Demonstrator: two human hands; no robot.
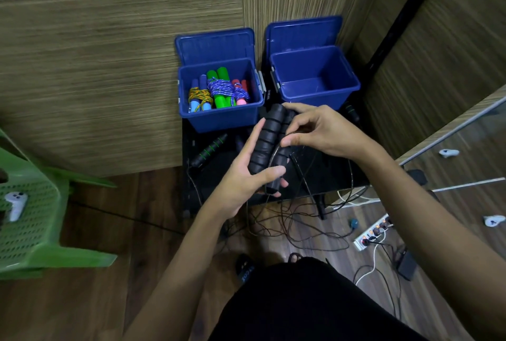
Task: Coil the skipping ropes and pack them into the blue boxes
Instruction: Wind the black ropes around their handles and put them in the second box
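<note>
Left hand [241, 176] grips paired black handles [267, 143], long axis running lower-centre to upper-right. Right hand [315, 129] pinches cord [276, 153] just beside them. Empty box [315, 94] directly above, nearer right hand.

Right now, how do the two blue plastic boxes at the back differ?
The left blue plastic box holds coiled skipping ropes with green, blue and pink handles; the right blue plastic box shows only its bare floor. The left one sits nearer the person, the right one farther back. Both look alike, with lids open and standing against the wall.
</note>
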